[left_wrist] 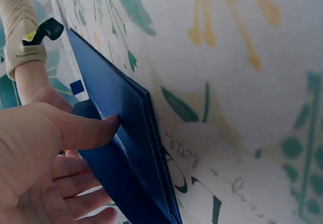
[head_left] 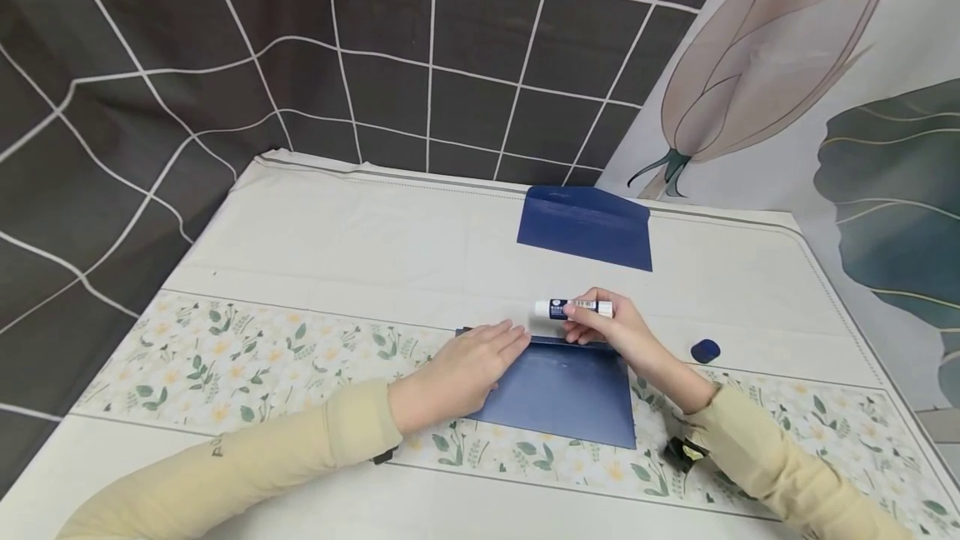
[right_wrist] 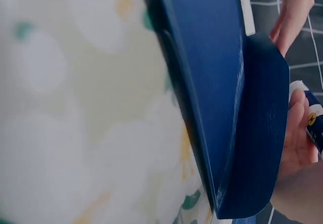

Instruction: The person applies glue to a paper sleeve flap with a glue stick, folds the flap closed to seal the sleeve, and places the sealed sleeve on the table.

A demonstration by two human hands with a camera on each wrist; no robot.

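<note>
A dark blue envelope (head_left: 562, 390) lies on the floral band of the tablecloth, its flap (right_wrist: 260, 133) raised along the far edge. My left hand (head_left: 465, 365) rests at the envelope's left end. In the left wrist view, its thumb (left_wrist: 91, 130) presses the envelope body while the straight fingers (left_wrist: 81, 181) lie behind the flap. My right hand (head_left: 607, 327) grips a white and navy glue stick (head_left: 557, 309) sideways above the flap's edge. The right fingers also lie behind the flap. Whether glue shows at the stick's tip cannot be told.
A second blue envelope (head_left: 588, 227), its flap opened out, lies near the table's far edge. A small dark blue cap (head_left: 705, 351) is right of my right hand. Dark gridded cloth (head_left: 480, 48) hangs behind the white tablecloth (head_left: 360, 232).
</note>
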